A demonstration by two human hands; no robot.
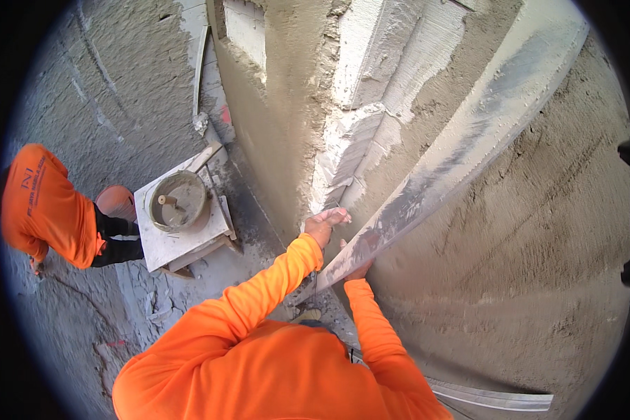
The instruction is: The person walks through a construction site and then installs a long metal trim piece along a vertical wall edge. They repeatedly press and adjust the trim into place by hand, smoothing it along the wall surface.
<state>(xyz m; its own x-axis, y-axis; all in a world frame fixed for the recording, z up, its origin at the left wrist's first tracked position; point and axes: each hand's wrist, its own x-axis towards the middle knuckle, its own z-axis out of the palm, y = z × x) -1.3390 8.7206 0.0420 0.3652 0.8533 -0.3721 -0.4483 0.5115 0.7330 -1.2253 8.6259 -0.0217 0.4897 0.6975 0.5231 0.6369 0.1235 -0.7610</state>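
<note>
A long, flat metal straightedge (462, 150), smeared with grey mortar, slants from the upper right down to my right hand (359, 271). That hand is closed around its lower part, partly hidden behind it. My left hand (325, 222) is just left of the straightedge, by the wall corner. Its fingers point right, look dusty and seem stretched out, with nothing visible in them. Beside it, a rough, pale vertical strip (346, 154) runs up the corner between mortar-covered wall faces.
To the left, a mortar bucket (180, 201) with a wooden-handled tool stands on a mortar-stained stand (154, 241). A co-worker in an orange shirt (52, 206) bends beyond it. A thin strip (201, 73) leans on the far wall; a pale metal profile (493, 397) lies lower right.
</note>
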